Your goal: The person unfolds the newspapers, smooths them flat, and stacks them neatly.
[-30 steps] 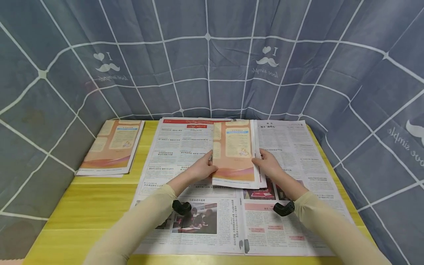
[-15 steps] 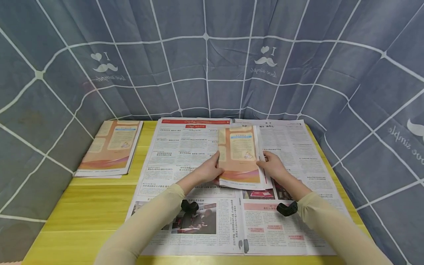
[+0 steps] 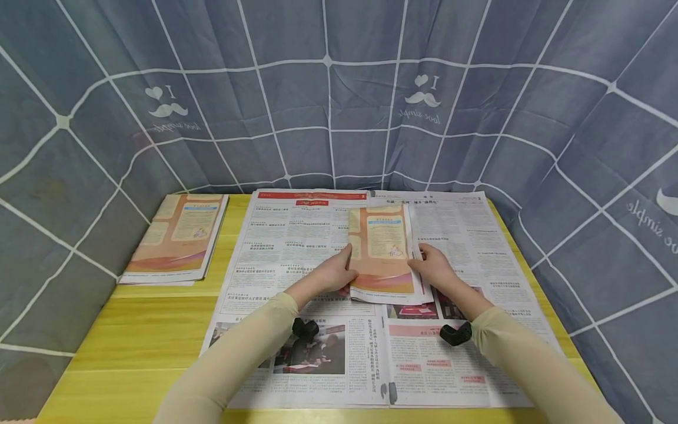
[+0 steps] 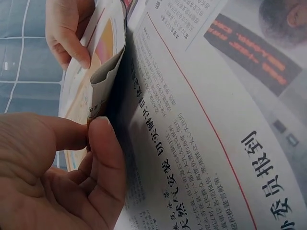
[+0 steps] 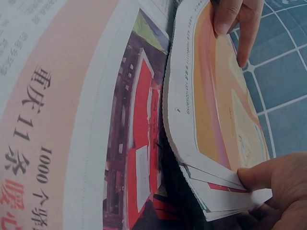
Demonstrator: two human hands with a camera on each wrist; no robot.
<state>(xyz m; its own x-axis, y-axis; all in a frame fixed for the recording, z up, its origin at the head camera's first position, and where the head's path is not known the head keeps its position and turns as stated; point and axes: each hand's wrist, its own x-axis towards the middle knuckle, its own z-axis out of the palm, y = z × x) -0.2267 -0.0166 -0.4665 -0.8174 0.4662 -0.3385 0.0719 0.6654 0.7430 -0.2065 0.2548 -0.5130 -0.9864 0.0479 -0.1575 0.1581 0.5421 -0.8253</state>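
Observation:
A folded newspaper [image 3: 382, 247] with an orange and yellow printed face is held over the spread newspaper [image 3: 296, 235]. My left hand [image 3: 332, 272] pinches its left edge between thumb and fingers; in the left wrist view the thumb [image 4: 108, 143] lies at the folded edge. On the other side my right hand [image 3: 433, 266] grips the right edge, where the loose layers fan out slightly. The right wrist view shows the right thumb [image 5: 259, 175] on top of these layers, fingers partly hidden below. The folded newspaper's lower edge sits close above the spread sheets.
Another folded newspaper stack [image 3: 172, 238] with the same orange print lies at the left of the yellow table [image 3: 138, 330]. A grey-blue curtain [image 3: 360, 94] with white grid lines encloses the back and sides. Black wrist cameras [image 3: 455, 334] sit on both wrists.
Both hands have shifted the folded newspaper slightly right and toward the body, mostly in the first half second. Since then it has hardly moved, and both hands keep their grip.

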